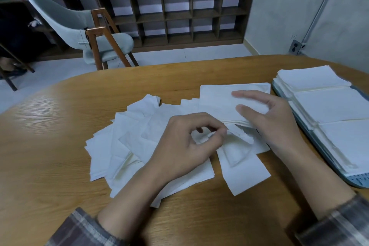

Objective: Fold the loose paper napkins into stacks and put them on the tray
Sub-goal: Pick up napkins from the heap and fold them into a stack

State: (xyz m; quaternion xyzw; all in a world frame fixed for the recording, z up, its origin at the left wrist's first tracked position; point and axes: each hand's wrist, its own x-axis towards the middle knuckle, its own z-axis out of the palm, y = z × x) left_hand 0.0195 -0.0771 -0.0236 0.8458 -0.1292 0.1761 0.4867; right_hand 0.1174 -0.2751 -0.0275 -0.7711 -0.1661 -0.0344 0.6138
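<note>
White loose paper napkins [137, 146] lie scattered and overlapping in a heap at the middle of the light oak-grain wooden table [56, 126]; just beyond the heap, toward 1 o'clock, sits a squared stack of folded white napkins [217, 100].

The left hand [185, 146] comes in from 7 o'clock, back upward, wrist low over the heap; its fingers are curled and the thumb and forefinger pinch the edge of one crumpled napkin near the stack's near edge.

The right hand [273, 124] reaches in from 5 o'clock and rests on the folded stack; its forefinger and thumb lie nearly straight on the top sheet, pressing it, while the other fingers are hidden behind the hand.

At 3 o'clock a blue-grey plastic tray [357, 180] sits near the table's edge, holding a row of finished white napkin piles [329, 104] laid side by side.

Both forearms wear grey plaid sleeves [83, 229]; a pale grey upholstered chair with wooden legs [83, 26] stands at 11 o'clock, and a dark wooden cubby shelf [179, 14] at 12.
</note>
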